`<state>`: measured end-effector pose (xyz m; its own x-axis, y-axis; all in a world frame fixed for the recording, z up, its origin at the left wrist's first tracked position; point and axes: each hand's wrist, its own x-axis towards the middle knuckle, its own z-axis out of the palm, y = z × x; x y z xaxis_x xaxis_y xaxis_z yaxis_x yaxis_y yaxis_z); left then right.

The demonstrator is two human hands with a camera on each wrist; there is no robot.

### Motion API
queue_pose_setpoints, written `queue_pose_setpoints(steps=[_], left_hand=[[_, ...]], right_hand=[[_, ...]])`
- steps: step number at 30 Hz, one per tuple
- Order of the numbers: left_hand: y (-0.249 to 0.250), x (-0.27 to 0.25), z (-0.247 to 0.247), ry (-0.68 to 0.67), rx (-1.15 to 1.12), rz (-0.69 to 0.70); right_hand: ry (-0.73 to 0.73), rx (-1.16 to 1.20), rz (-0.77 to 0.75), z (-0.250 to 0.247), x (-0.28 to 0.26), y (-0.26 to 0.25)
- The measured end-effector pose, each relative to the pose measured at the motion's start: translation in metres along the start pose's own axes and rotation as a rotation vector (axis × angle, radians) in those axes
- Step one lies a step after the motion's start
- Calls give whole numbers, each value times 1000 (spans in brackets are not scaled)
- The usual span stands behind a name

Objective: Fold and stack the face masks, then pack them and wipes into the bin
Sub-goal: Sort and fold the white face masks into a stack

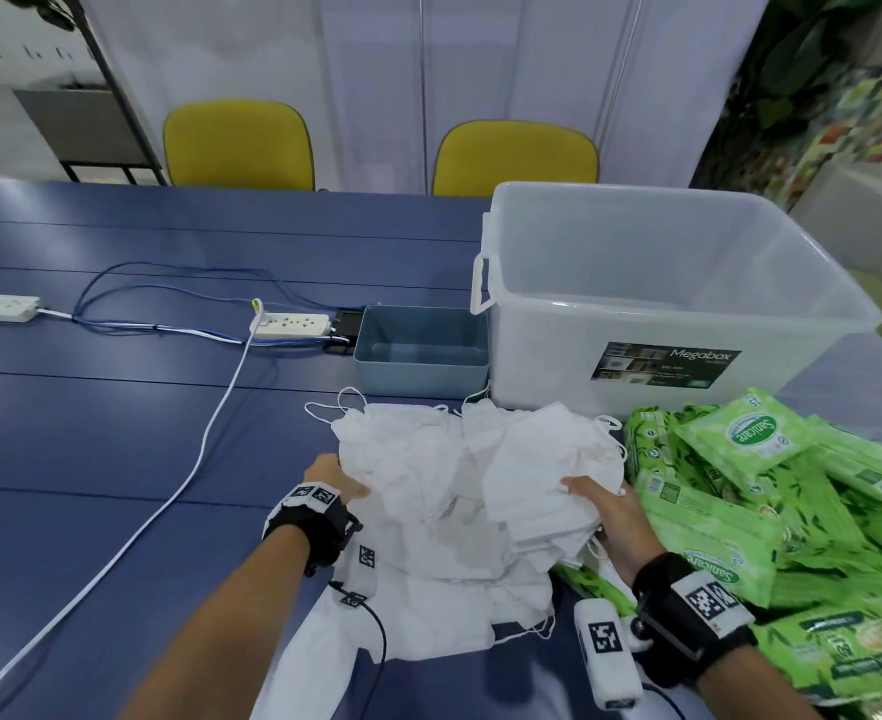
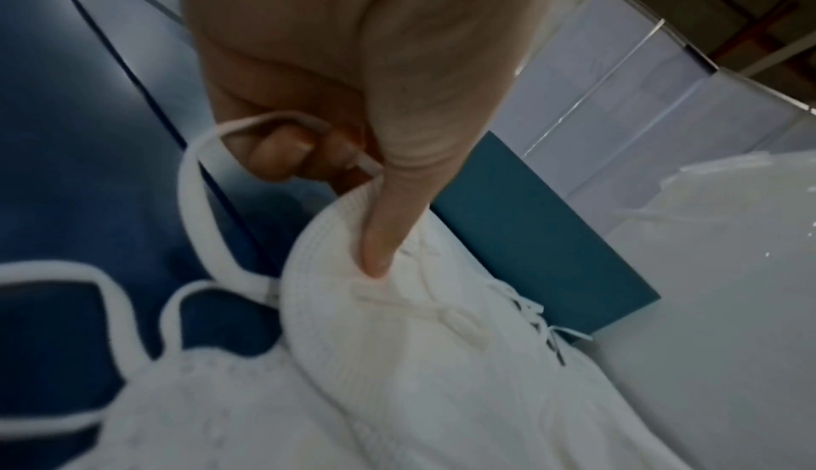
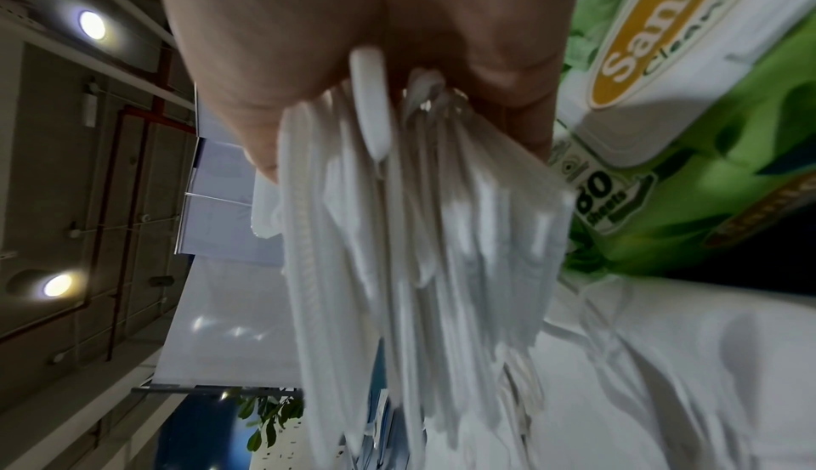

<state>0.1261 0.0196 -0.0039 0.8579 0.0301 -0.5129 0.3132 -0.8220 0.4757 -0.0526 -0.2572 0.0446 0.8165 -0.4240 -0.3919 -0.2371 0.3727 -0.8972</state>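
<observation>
A loose pile of white face masks (image 1: 428, 475) lies on the blue table in front of me. My left hand (image 1: 340, 483) pinches the edge of one mask (image 2: 397, 320) at the pile's left side, thumb on top and an ear loop (image 2: 194, 198) around the curled fingers. My right hand (image 1: 600, 498) grips a stack of several folded masks (image 1: 543, 480) (image 3: 419, 250), held up over the pile's right part. Green wipes packs (image 1: 771, 517) (image 3: 662, 76) are heaped to the right. The clear plastic bin (image 1: 678, 298) stands behind them.
A small blue-grey box (image 1: 421, 350) (image 2: 543, 233) sits left of the bin, just behind the masks. Power strips (image 1: 293, 324) and white and blue cables (image 1: 210, 439) lie across the left of the table. Two yellow chairs (image 1: 239, 142) stand at the far edge.
</observation>
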Motion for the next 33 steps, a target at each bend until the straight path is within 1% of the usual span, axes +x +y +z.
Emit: queue_pose_setpoints(steps=[2, 4, 7, 8, 9, 11, 13, 15, 17, 21, 23, 25, 27, 28, 29, 30, 33], left_hand=[[0, 1, -3, 4, -77, 72], [5, -1, -9, 39, -193, 160], [22, -11, -23, 156, -394, 366], [30, -19, -28, 167, -483, 440], [40, -29, -32, 159, -568, 511], [57, -48, -38, 101, -683, 657], [71, -63, -40, 43, -699, 789], [81, -74, -38, 20, -664, 911], [88, -81, -34, 28, -625, 988], [94, -89, -23, 94, -470, 1033], [96, -95, -19, 151, -335, 1065], [97, -101, -16, 239, -179, 1135], [99, -105, -14, 324, -79, 1208], [100, -108, -14, 342, -28, 1243], [100, -109, -13, 339, 19, 1281], [102, -111, -11, 308, 64, 1312], [107, -117, -1, 164, 149, 1370]], right_hand=[[9, -3, 2, 1, -1, 0], [16, -2, 8, 2, 0, 1], [-3, -8, 3, 6, -2, -2], [-13, -10, 0, 9, -3, -3], [-25, -6, -3, 11, -4, -5], [-46, 7, -8, 16, -5, -7], [-71, 12, -20, 20, -6, -9], [-84, 7, -30, 22, -6, -12], [-91, 10, -36, 23, -5, -16], [-79, 37, -56, 22, -4, -23], [-56, 49, -45, 20, -2, -24], [-16, 78, -35, 19, 0, -24], [16, 93, -35, 18, 0, -25], [13, 106, -42, 18, 1, -26], [5, 110, -49, 19, 0, -27], [-8, 109, -53, 20, -1, -27], [-43, 92, -73, 26, -4, -28]])
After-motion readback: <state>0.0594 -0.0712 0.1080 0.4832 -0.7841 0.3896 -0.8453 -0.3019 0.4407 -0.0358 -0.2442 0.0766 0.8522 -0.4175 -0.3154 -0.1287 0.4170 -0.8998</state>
